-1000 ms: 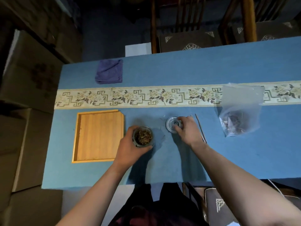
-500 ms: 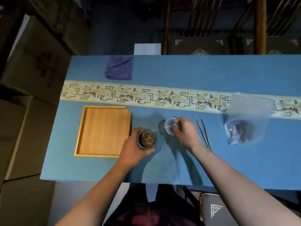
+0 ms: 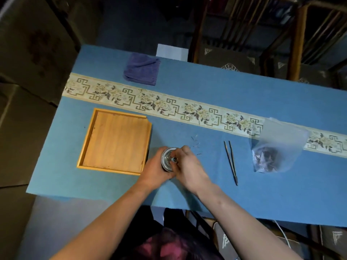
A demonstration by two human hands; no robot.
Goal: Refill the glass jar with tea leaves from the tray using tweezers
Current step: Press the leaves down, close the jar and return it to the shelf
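The small glass jar (image 3: 167, 162) stands on the blue table just right of the wooden tray (image 3: 116, 141). My left hand (image 3: 155, 170) wraps around the jar's side. My right hand (image 3: 189, 166) holds the glass lid (image 3: 173, 159) by its knob on top of the jar's mouth, so the tea leaves inside are hidden. The tray's wooden floor is bare. Dark tweezers (image 3: 231, 161) lie untouched on the cloth to the right of my hands.
A clear plastic bag (image 3: 272, 152) with dark tea leaves lies further right. A folded purple cloth (image 3: 141, 69) sits at the far edge. A few loose leaf bits (image 3: 195, 142) lie beyond my hands. Wooden chairs stand behind the table, cardboard boxes to the left.
My right hand carried the glass lid left from the table and set it over the jar. The left hand kept hold of the jar. The camera view shifted.
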